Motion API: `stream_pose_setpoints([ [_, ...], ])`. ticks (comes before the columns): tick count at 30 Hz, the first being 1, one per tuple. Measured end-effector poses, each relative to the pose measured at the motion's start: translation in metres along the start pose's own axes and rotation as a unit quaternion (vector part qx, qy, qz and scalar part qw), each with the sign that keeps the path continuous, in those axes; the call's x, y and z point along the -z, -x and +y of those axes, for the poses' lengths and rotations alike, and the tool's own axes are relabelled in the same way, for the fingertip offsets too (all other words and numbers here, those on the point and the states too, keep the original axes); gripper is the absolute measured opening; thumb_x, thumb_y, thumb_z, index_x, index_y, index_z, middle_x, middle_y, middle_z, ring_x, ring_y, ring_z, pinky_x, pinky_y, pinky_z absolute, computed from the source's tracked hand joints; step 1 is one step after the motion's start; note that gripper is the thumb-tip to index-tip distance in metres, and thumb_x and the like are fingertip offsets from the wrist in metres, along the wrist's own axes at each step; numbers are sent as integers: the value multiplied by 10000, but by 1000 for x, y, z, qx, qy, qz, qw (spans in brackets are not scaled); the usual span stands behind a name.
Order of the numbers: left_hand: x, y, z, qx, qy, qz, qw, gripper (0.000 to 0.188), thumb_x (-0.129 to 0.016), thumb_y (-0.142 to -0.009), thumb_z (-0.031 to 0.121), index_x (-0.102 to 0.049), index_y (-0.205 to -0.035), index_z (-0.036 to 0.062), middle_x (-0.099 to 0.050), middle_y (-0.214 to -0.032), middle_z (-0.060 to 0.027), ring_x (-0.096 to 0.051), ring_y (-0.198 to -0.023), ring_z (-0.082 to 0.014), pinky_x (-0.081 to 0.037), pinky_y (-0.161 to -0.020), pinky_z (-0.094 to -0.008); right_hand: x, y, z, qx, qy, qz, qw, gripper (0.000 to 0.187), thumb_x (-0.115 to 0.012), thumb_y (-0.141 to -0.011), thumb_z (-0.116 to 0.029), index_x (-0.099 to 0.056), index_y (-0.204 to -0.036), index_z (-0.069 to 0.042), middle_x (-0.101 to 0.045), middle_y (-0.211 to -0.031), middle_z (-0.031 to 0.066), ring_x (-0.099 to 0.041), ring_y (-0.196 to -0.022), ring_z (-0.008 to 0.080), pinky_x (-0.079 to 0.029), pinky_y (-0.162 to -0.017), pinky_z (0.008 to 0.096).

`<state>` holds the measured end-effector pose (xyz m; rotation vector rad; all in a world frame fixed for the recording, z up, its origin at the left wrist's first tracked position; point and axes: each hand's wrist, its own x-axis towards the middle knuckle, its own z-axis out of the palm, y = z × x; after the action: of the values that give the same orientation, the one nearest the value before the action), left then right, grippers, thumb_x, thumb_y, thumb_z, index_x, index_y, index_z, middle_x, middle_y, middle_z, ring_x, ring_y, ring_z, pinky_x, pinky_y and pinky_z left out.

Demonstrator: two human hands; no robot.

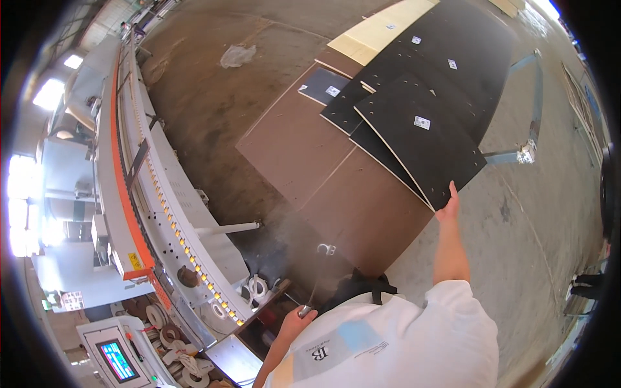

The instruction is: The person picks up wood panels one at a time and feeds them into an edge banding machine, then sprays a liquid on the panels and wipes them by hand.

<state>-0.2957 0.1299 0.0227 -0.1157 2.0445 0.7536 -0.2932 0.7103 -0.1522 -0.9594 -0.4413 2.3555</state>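
Note:
My right hand (447,205) grips the near corner of a black board (414,119) with a white label, its thumb on the upper face. This board lies at a slant over other black boards (479,52), which rest on large brown boards (291,139). Low and closer to my body, my left hand (296,324) is closed around a small silver tool (304,311). A thin rod seems to run up from the tool; its exact kind is hard to make out. A small white curved piece (327,249) shows by the brown boards' near edge.
A long machine (162,174) with an orange strip and yellow rollers runs along the left. Its control panel (118,359) with a lit screen stands at lower left, beside rolls of edging tape (169,335). Pale boards (381,29) lie far off; a metal frame (517,155) stands right.

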Motion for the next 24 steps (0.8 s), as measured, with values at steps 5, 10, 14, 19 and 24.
stream_pose_setpoints([
  [5, -2, 9, -41, -21, 37, 39, 998, 389, -716, -934, 407, -681, -1018, 29, -681, -832, -138, -648, -782, -251, -520, -762, -378, -16, 14, 9, -13, 90, -55, 994, 245, -670, -998, -224, -676, -1163, -44, -727, -1174, 85, -706, -1050, 215, -599, -883, 351],
  [10, -6, 37, -85, 16, 147, 90, 985, 347, -716, -943, 368, -706, -1063, 43, -694, -782, -84, -640, -718, -165, -524, -707, -347, -61, 77, 71, -25, 82, -93, 992, 215, -694, -978, -201, -678, -1109, -31, -730, -1106, 75, -712, -1001, 215, -605, -904, 377],
  [14, -14, 54, -124, 49, 306, 132, 942, 338, -710, -952, 354, -714, -1112, 56, -677, -770, -40, -620, -701, -117, -507, -665, -309, -83, 155, 94, -69, 172, -165, 969, 370, -639, -1001, -248, -631, -1284, -10, -705, -1228, 105, -691, -1099, 263, -584, -954, 415],
  [19, -35, 77, -163, 53, 443, 254, 858, 343, -698, -967, 346, -699, -1116, 37, -665, -779, -5, -593, -698, -102, -492, -663, -295, -130, 209, 167, -192, 240, -236, 922, 410, -624, -991, -235, -595, -1329, -5, -681, -1270, 123, -689, -1105, 286, -577, -958, 438],
  [24, -51, 111, -193, 39, 527, 337, 779, 272, -660, -1009, 311, -680, -1028, 40, -611, -762, 32, -547, -709, -79, -467, -678, -276, -150, 236, 263, -357, 289, -293, 838, 392, -630, -971, -178, -591, -1317, 3, -682, -1241, 133, -703, -1057, 288, -589, -929, 441],
])
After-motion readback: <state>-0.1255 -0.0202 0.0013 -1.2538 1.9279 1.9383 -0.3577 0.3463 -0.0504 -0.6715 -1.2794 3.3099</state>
